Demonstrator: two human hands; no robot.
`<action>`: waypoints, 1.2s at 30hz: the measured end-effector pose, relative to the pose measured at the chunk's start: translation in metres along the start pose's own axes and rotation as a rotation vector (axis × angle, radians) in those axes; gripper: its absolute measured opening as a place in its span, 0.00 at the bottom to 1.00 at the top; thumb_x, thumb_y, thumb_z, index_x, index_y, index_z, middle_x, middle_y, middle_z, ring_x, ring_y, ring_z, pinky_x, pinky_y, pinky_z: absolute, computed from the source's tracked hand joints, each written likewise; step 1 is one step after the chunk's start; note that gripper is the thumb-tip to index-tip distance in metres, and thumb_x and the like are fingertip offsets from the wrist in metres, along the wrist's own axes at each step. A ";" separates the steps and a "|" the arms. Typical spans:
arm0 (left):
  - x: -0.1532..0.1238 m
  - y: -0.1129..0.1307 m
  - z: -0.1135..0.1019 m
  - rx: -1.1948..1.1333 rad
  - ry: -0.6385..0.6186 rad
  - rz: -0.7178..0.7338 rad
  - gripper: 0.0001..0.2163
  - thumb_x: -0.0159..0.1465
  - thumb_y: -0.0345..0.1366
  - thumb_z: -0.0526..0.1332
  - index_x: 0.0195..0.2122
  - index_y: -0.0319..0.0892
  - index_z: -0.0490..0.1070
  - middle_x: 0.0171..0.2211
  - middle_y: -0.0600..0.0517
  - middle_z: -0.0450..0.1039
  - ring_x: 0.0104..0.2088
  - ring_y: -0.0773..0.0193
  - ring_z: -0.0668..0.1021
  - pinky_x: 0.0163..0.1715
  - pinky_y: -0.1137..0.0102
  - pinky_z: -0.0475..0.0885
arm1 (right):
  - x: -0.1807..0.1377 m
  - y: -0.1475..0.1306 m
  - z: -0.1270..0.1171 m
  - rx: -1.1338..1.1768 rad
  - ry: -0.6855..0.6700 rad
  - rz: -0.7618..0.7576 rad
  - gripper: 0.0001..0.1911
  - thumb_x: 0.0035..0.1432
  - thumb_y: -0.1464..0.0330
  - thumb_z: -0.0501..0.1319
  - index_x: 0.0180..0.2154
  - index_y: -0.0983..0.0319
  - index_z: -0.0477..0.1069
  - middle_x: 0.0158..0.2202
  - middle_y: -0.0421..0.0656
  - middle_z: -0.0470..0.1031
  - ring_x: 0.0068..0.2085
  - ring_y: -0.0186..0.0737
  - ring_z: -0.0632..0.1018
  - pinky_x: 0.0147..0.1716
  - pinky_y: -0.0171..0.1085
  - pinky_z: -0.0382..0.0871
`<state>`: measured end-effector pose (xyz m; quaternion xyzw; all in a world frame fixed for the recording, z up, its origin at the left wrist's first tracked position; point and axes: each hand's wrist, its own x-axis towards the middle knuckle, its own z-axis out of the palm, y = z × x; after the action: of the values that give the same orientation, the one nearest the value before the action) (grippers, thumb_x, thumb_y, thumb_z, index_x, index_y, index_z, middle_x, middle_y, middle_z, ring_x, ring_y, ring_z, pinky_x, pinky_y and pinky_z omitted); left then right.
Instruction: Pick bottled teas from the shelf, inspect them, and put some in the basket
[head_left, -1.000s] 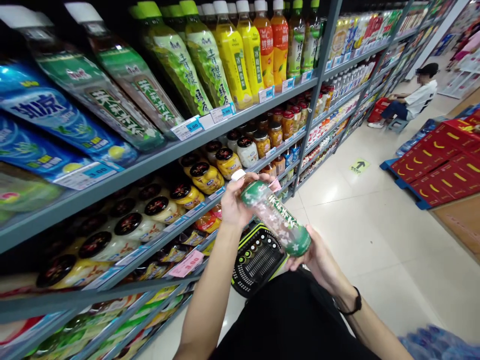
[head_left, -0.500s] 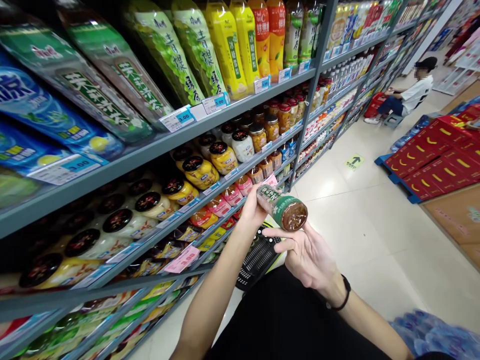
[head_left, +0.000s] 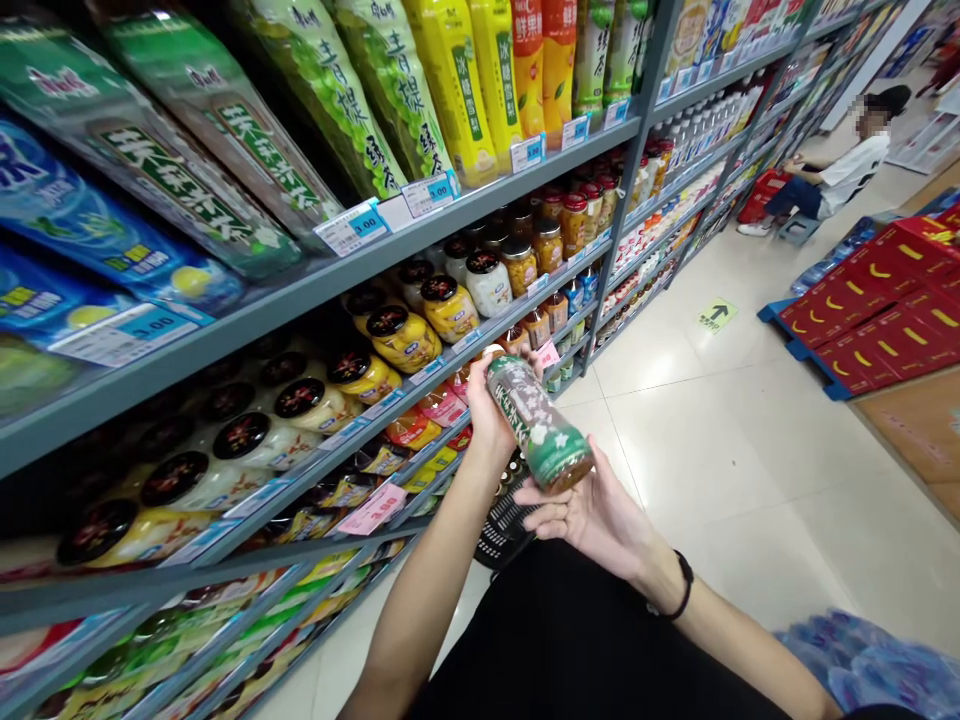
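Supermarket shelving fills my left side, a tiled aisle runs off to the right, and I am looking down at both hands in front of a dark shirt. My left hand (head_left: 491, 415) has its fingers (head_left: 525, 357) wrapped round the neck end of a tea bottle (head_left: 534, 427), just under the white cap; the grip is closed on it. My right hand (head_left: 600, 515) lies palm up under the bottle's base, fingers (head_left: 541, 497) loosely spread and cupping rather than clamping, so I judge it only steadies the weight while the left does the holding. The bottle lies tilted, cap toward the shelves and base toward me, with its green flowered label turned up where I can read it; that seems to be why it is held this way. A black band sits on the right wrist.

Below the hands a black shopping basket (head_left: 506, 520) shows through, partly hidden by the left forearm. Level with the bottle, the middle shelf (head_left: 450, 352) carries jars of canned fruit (head_left: 405, 338) with dark lids, fronted by blue price tags. The shelf above holds rows of bottled drinks (head_left: 450, 80), green, yellow and orange, leaning out in this wide view. Further down the aisle a green floor arrow (head_left: 716, 314) is stuck to the tiles, red cartons (head_left: 874, 300) are stacked on a blue pallet, and a person (head_left: 832, 185) sits low by the shelving, well apart from me.
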<state>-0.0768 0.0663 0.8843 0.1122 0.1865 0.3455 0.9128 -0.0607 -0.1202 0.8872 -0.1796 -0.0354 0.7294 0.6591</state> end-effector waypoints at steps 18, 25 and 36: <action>-0.012 0.040 -0.001 0.261 -0.104 0.091 0.34 0.59 0.68 0.60 0.47 0.41 0.77 0.49 0.37 0.78 0.57 0.41 0.78 0.50 0.53 0.80 | -0.002 0.035 -0.043 -1.076 0.508 -0.612 0.26 0.56 0.58 0.78 0.51 0.63 0.77 0.45 0.49 0.83 0.43 0.46 0.83 0.45 0.41 0.81; -0.018 0.044 0.003 0.219 -0.224 0.095 0.34 0.60 0.68 0.58 0.47 0.39 0.75 0.53 0.35 0.75 0.57 0.42 0.76 0.52 0.53 0.79 | -0.012 0.005 -0.078 -1.839 0.426 -1.402 0.36 0.60 0.69 0.76 0.65 0.66 0.66 0.52 0.59 0.75 0.55 0.57 0.80 0.47 0.52 0.84; -0.017 0.036 0.005 0.239 -0.207 -0.008 0.32 0.62 0.65 0.55 0.46 0.39 0.75 0.51 0.35 0.77 0.59 0.38 0.76 0.55 0.49 0.76 | -0.022 -0.019 -0.091 -1.925 0.431 -1.484 0.40 0.59 0.72 0.76 0.68 0.62 0.64 0.56 0.57 0.74 0.57 0.58 0.80 0.50 0.54 0.84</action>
<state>-0.1074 0.0805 0.9054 0.2540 0.1315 0.3037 0.9088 -0.0133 -0.1559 0.8121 -0.6446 -0.5419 -0.1888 0.5052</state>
